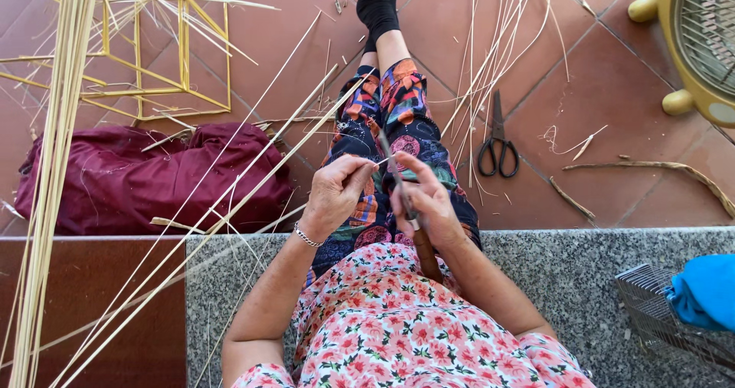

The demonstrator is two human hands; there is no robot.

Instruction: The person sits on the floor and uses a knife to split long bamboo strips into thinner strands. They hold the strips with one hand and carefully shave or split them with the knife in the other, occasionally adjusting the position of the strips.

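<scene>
1. Seated on a speckled grey granite ledge (566, 273) above a terracotta tile floor (612, 97), we look down on our own lap, legs stretched out in patterned trousers.
2. Our left hand (334, 193), a thin silver bracelet (307, 237) at the wrist, pinches a long pale bamboo strip (230, 216) between thumb and fingers; the strip runs down and away to the lower left.
3. Our right hand (432, 204) is closed around a knife with a dark wooden handle (417, 231), its blade pointing up and meeting the strip just beside the left fingertips.
4. More pale split strips (53, 166) hang in a bundle at the far left, and others fan over the tiles near our right leg.
5. A dark red cloth bag (130, 177) lies on the floor to our left, with a yellow frame of bamboo sticks (184, 59) beyond it.
6. Black-handled scissors (498, 147) lie on the tiles to the right, well apart from both hands.
7. A yellow floor fan (700, 44) stands at the upper right; a wire basket (658, 319) holding a blue cloth (704, 292) sits on the ledge at the lower right.
</scene>
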